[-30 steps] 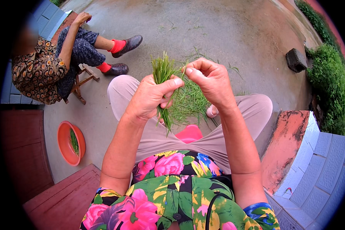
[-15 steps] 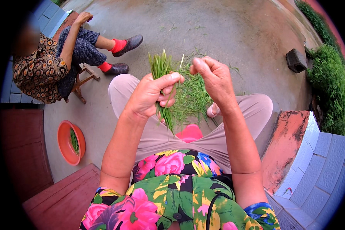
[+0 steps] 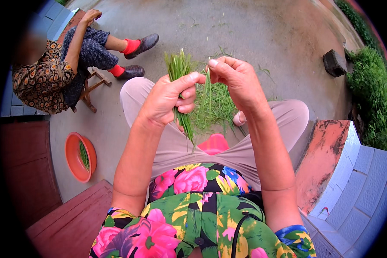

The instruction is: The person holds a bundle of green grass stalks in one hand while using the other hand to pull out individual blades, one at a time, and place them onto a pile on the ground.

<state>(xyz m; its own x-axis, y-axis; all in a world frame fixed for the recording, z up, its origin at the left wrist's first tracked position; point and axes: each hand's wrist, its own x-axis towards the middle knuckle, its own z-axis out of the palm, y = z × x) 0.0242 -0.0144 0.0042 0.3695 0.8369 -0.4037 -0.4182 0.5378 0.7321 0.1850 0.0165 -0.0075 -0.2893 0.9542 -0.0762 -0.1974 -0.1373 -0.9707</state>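
Note:
My left hand [image 3: 165, 99] is wrapped round a bunch of chives [image 3: 179, 65], whose pale cut ends point away from me and whose green leaves hang below the fist. Its thumb reaches out to the right. Close beside that thumb, my right hand [image 3: 241, 84] pinches the pale end of a thin chive stalk [image 3: 207, 81], which hangs down between the two hands. On the ground beyond and below them, a loose heap of green chives [image 3: 215, 105] lies between my feet, partly hidden by my right hand.
An orange basin [image 3: 73, 165] with some green stalks stands at the left. Beyond it a person [image 3: 43, 86] sits on a wooden stool [image 3: 88, 94]. A pink object [image 3: 215, 144] shows between my thighs. A dark block [image 3: 334, 63] and bushes [image 3: 370, 86] are far right.
My right hand has come left and slightly down, close to the left thumb, and its fingertips now pinch a stalk. The left hand keeps its hold on the bunch, shifted slightly.

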